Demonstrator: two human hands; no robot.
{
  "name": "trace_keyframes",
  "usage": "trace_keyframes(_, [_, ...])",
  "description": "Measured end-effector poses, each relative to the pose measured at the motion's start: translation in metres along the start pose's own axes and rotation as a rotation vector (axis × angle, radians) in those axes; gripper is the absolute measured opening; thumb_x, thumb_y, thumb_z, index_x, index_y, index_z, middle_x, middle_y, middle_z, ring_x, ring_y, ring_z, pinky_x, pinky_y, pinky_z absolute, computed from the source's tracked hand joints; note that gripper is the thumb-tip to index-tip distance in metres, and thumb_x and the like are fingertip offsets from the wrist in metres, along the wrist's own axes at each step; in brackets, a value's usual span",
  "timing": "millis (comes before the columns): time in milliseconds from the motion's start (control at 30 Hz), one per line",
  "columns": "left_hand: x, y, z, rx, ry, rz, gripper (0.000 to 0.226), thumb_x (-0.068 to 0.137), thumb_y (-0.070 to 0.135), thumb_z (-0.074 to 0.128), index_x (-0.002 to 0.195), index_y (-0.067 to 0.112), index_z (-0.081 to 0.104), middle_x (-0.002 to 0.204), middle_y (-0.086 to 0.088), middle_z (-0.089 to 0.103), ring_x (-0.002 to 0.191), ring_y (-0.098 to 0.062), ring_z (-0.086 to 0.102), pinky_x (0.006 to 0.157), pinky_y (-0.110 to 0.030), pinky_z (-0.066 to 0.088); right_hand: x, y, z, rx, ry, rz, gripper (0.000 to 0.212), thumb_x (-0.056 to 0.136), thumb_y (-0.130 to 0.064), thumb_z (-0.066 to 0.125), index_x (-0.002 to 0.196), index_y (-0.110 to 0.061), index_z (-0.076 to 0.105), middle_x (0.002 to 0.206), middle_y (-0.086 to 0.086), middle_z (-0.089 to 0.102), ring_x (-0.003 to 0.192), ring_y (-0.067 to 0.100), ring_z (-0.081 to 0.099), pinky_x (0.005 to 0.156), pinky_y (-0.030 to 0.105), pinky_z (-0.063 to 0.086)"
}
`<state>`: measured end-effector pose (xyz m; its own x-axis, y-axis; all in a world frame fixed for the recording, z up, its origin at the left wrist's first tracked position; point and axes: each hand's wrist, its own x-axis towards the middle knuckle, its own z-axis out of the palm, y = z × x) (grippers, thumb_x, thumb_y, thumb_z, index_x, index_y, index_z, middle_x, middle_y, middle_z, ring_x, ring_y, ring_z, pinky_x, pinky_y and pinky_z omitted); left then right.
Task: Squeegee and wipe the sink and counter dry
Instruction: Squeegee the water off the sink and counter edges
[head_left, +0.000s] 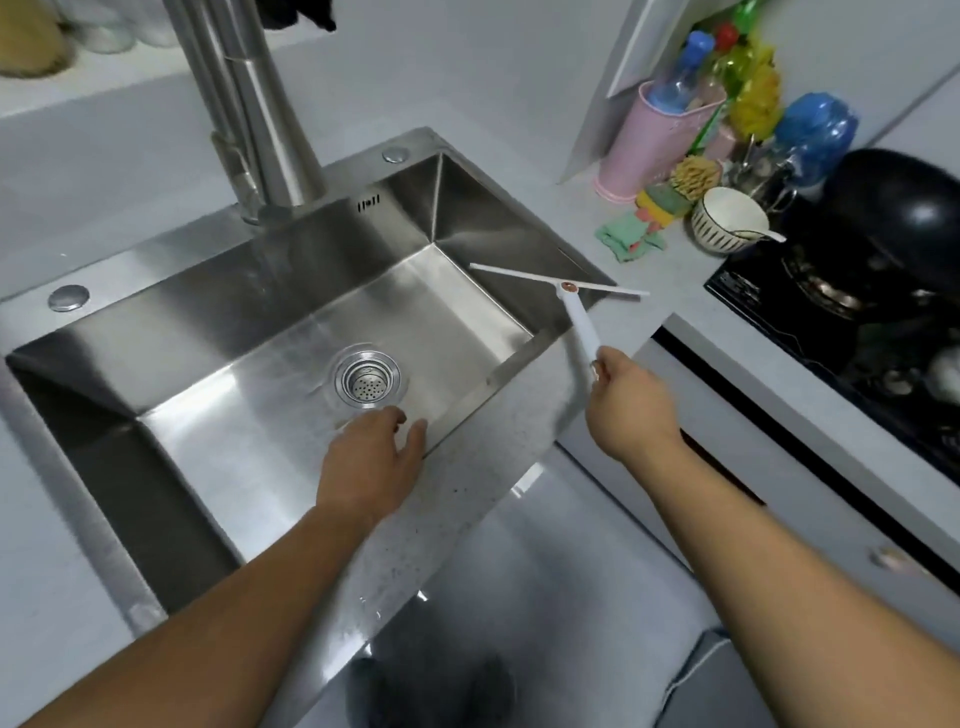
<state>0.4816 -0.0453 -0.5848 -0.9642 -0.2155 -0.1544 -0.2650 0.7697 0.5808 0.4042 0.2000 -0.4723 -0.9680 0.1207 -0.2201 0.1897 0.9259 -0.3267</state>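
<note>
A stainless steel sink (218, 291) fills the middle, with a round drain strainer (367, 379) in its floor. My right hand (631, 397) grips the end of a white squeegee's handle (581, 325). Its thin blade (519, 275) lies across the sink's right rim, one end over the basin, the other over the speckled counter (670, 280). My left hand (371, 457) hovers over the sink's near edge, fingers spread, holding nothing. Water droplets dot the counter strip (415, 545) in front of the sink.
A tall steel faucet (260, 119) rises behind the sink. At the back right stand a pink holder (644, 150) with bottles, folded cloths and sponges (631, 236), and a white bowl (727, 218). A black wok (904, 208) sits on the stove at the right.
</note>
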Motion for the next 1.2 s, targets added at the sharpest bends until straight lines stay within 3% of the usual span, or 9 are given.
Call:
trace_keyframes(67, [0.001, -0.001, 0.003, 0.030, 0.002, 0.050, 0.044, 0.097, 0.051, 0.042, 0.108, 0.016, 0.067, 0.103, -0.006, 0.069, 0.099, -0.029, 0.063, 0.080, -0.039, 0.049, 0.010, -0.005, 0.003, -0.011, 0.000, 0.054, 0.032, 0.091, -0.005, 0.039, 0.119, -0.014, 0.053, 0.098, 0.018, 0.059, 0.075, 0.034, 0.054, 0.050, 0.030, 0.035])
trace_keyframes(200, [0.004, -0.002, 0.007, 0.079, 0.005, 0.063, 0.046, 0.097, 0.053, 0.043, 0.113, 0.017, 0.065, 0.108, -0.007, 0.070, 0.102, -0.030, 0.064, 0.083, -0.041, 0.050, 0.034, -0.016, 0.003, 0.008, -0.031, 0.083, 0.039, 0.088, -0.003, 0.036, 0.124, -0.009, 0.050, 0.102, 0.018, 0.058, 0.079, 0.037, 0.060, 0.060, 0.041, 0.054])
trace_keyframes(333, [0.004, -0.001, 0.008, 0.104, 0.020, 0.069, 0.051, 0.096, 0.057, 0.038, 0.114, 0.018, 0.065, 0.107, -0.005, 0.071, 0.099, -0.028, 0.065, 0.084, -0.042, 0.052, 0.037, -0.024, 0.007, -0.020, -0.049, 0.060, 0.040, 0.091, -0.005, 0.037, 0.130, -0.005, 0.045, 0.086, 0.009, 0.052, 0.067, 0.024, 0.050, 0.046, 0.030, 0.032])
trace_keyframes(500, [0.004, 0.000, 0.007, 0.086, 0.033, 0.040, 0.058, 0.094, 0.061, 0.033, 0.117, 0.018, 0.064, 0.109, -0.005, 0.071, 0.100, -0.028, 0.066, 0.086, -0.042, 0.052, -0.007, -0.036, 0.023, 0.047, -0.089, 0.068, 0.038, 0.091, -0.007, 0.036, 0.128, -0.009, 0.044, 0.078, 0.004, 0.047, 0.065, 0.020, 0.050, 0.043, 0.029, 0.034])
trace_keyframes(667, [0.005, 0.000, 0.006, 0.047, -0.018, 0.034, 0.057, 0.094, 0.062, 0.034, 0.119, 0.019, 0.062, 0.109, -0.005, 0.070, 0.102, -0.027, 0.064, 0.086, -0.041, 0.050, -0.065, -0.049, 0.048, 0.090, -0.142, 0.051, 0.051, 0.092, -0.009, 0.035, 0.142, -0.016, 0.033, 0.085, 0.008, 0.055, 0.070, 0.022, 0.055, 0.045, 0.028, 0.033])
trace_keyframes(767, [0.006, 0.000, 0.005, 0.024, -0.050, 0.031, 0.054, 0.095, 0.060, 0.039, 0.120, 0.018, 0.062, 0.110, -0.007, 0.070, 0.105, -0.029, 0.063, 0.090, -0.043, 0.049, -0.080, -0.046, 0.048, 0.108, -0.090, 0.050, 0.041, 0.095, -0.013, 0.033, 0.135, -0.021, 0.039, 0.080, 0.006, 0.056, 0.064, 0.020, 0.055, 0.044, 0.028, 0.032])
trace_keyframes(967, [0.009, -0.004, 0.006, -0.001, -0.075, 0.054, 0.053, 0.097, 0.058, 0.039, 0.120, 0.015, 0.062, 0.107, -0.007, 0.070, 0.101, -0.028, 0.065, 0.091, -0.045, 0.050, -0.017, -0.041, 0.026, 0.121, 0.044, 0.157, 0.037, 0.093, -0.013, 0.030, 0.127, -0.018, 0.042, 0.082, 0.014, 0.056, 0.062, 0.036, 0.064, 0.039, 0.030, 0.047])
trace_keyframes(1067, [0.010, -0.005, 0.007, 0.006, -0.063, 0.067, 0.054, 0.098, 0.058, 0.037, 0.119, 0.016, 0.062, 0.104, -0.006, 0.070, 0.099, -0.027, 0.065, 0.090, -0.046, 0.051, 0.013, -0.039, 0.017, 0.056, -0.007, 0.219, 0.039, 0.093, -0.011, 0.031, 0.130, -0.014, 0.041, 0.085, 0.014, 0.054, 0.070, 0.039, 0.066, 0.055, 0.045, 0.060])
trace_keyframes(1200, [0.010, -0.006, 0.009, 0.022, -0.057, 0.095, 0.056, 0.098, 0.059, 0.033, 0.117, 0.015, 0.062, 0.102, -0.007, 0.070, 0.096, -0.027, 0.066, 0.087, -0.046, 0.051, 0.008, -0.038, 0.022, -0.072, -0.059, 0.178, 0.040, 0.094, -0.013, 0.032, 0.133, -0.014, 0.040, 0.083, 0.011, 0.055, 0.068, 0.031, 0.061, 0.051, 0.035, 0.047])
